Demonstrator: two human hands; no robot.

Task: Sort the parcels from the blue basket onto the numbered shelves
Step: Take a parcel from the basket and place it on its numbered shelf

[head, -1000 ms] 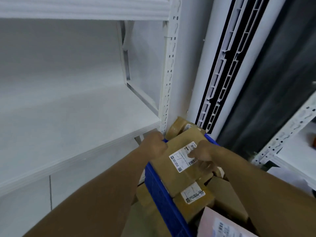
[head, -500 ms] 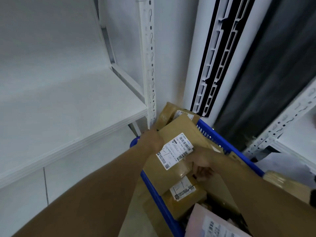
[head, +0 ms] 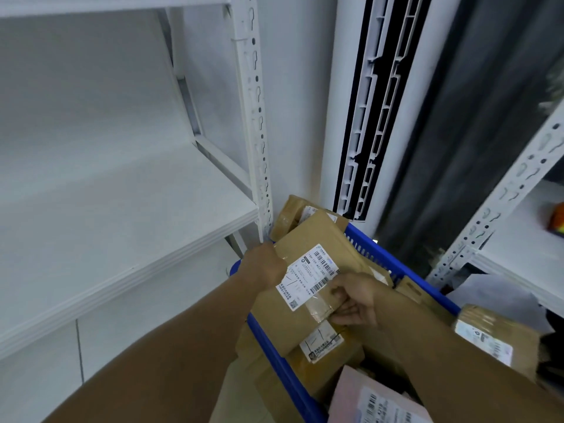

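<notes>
A flat brown cardboard parcel (head: 323, 239) with a white barcode label lies tilted on top of the blue basket (head: 375, 254). My left hand (head: 264, 265) grips its left edge. My right hand (head: 354, 300) holds its lower right edge, thumb on top over the clear tape. Beneath it sit several more brown parcels, one (head: 323, 352) with its own label, and a pink parcel (head: 375, 398) at the bottom. The white shelf (head: 128, 227) to the left holds nothing in view; no number shows on it.
A white slotted shelf post (head: 254, 117) stands right beside the basket's far left corner. A white ribbed panel (head: 366, 111) and a dark curtain (head: 476, 123) rise behind. Another white rack (head: 512, 190) stands at right, with a taped brown parcel (head: 494, 334) below it.
The view has swung slightly, bringing the upper shelf back into sight. The held parcel has tilted up a little, and my right hand has slid along its lower edge.
</notes>
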